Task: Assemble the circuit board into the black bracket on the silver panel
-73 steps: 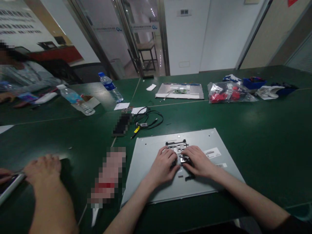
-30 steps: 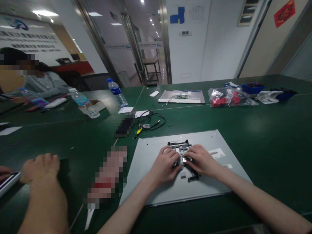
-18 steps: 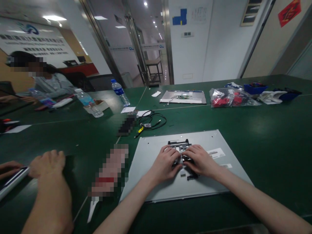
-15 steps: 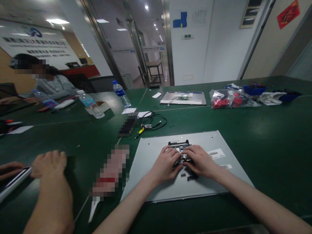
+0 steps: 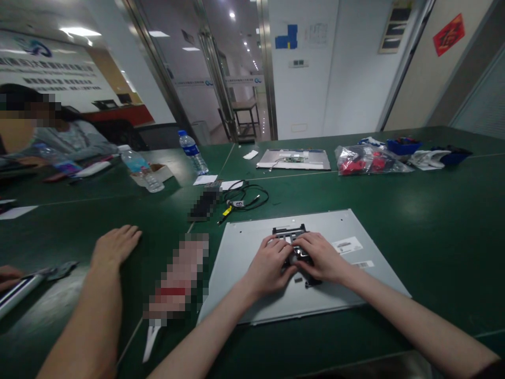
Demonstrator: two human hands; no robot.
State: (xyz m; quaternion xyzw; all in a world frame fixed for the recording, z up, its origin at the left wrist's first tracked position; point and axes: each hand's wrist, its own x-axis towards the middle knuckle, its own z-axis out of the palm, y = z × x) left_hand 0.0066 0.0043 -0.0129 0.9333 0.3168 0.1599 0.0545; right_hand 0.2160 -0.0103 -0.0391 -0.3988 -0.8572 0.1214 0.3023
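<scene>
Both of my hands are at the middle of a pale grey flat panel (image 5: 244,273). My left hand (image 5: 272,260) has its fingers curled on the left side of a black slotted frame-like part (image 5: 289,230) with shiny metal in it. From the right side, my right hand (image 5: 317,255) grips the same part, thumb and fingers bent inward. The thumbs come close together over its middle, which the fingers mostly hide. Below the hands lies a small dark block (image 5: 298,280) on the panel. White labels (image 5: 347,245) are stuck to the panel's right half.
At left, another person's forearm and hand (image 5: 114,245) rest on the green table (image 5: 442,226), beside a long white bar (image 5: 19,295). A coiled black cable (image 5: 252,202), water bottles (image 5: 193,152), another panel (image 5: 292,159) and a plastic bag of red things (image 5: 371,160) lie farther back.
The other person's hand has moved off the white bar and to the right, baring a grey piece at its end. My view has turned slightly right; my hands stay on the black part.
</scene>
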